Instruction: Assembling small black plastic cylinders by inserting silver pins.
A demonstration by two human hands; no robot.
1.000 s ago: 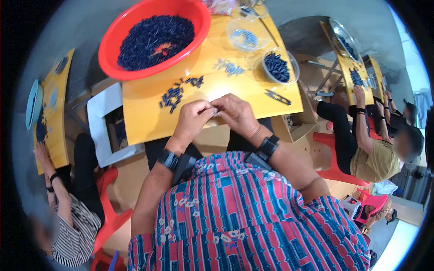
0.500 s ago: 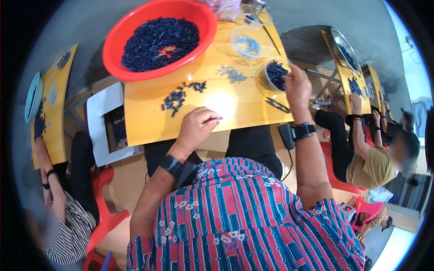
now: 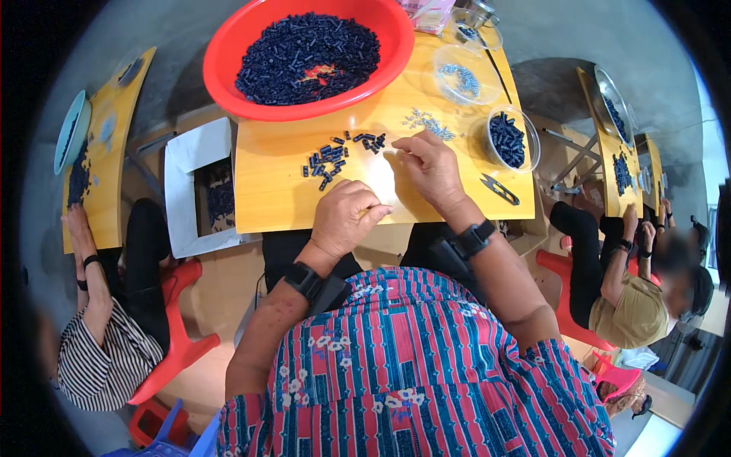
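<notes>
- At the centre of the frame, the person's left hand (image 3: 346, 217) rests on the yellow table (image 3: 266, 198), curled into a loose fist; something small may be pinched at the fingertips, but it cannot be made out.
- Right of it and slightly higher in the frame, the right hand (image 3: 426, 164) lies palm down with its fingertips drawn together near the small dark pieces; whether it holds one cannot be told.
- Just above the left hand and to the left of the right hand lies the loose cluster of dark pieces (image 3: 339, 154). They are short cylinders pointing every which way, with no shared long axis.
- The right hand's fingertips are nearest the cluster's right end; the left hand sits just below its middle, close but apart.
- Small silvery parts (image 3: 426, 122) are scattered just above the right hand.
- Farther up, a red basin (image 3: 228, 46) brims with the same dark pieces.
- At the right, a clear bowl (image 3: 509, 139) holds more of them, and snips (image 3: 499, 189) lie near the table edge.
</notes>
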